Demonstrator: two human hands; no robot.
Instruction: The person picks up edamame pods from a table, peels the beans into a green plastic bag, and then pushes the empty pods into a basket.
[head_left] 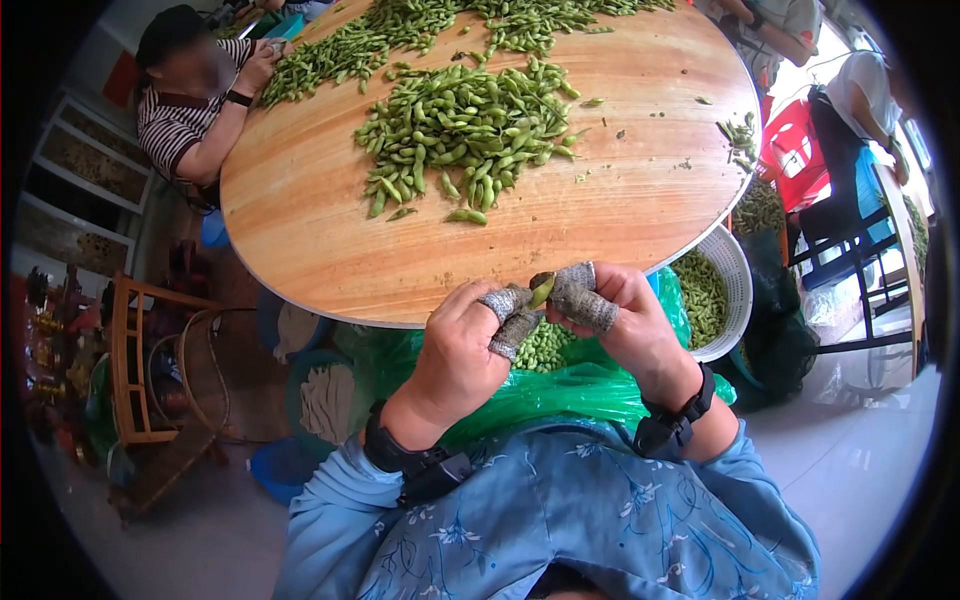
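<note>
Between my hands, just past the table's near edge, is a green soybean pod [542,291]. My left hand [462,340] pinches its lower end. My right hand [632,318] is closed at the pod's upper end, thumb and forefinger together. Grey knitted finger covers wrap the thumb and forefinger of each hand. Directly below lie shelled green beans [540,348], with green plastic sheeting [590,393] around them across my lap. A large heap of whole pods [465,130] rests on the wooden table [310,230] ahead.
More pods [400,30] cover the table's far side, where a person in a striped shirt [190,115] sits. A white basket [738,290] of green pods stands at right. Blue tubs [275,470] and a wooden chair [125,360] are at left. Other people are at the upper right.
</note>
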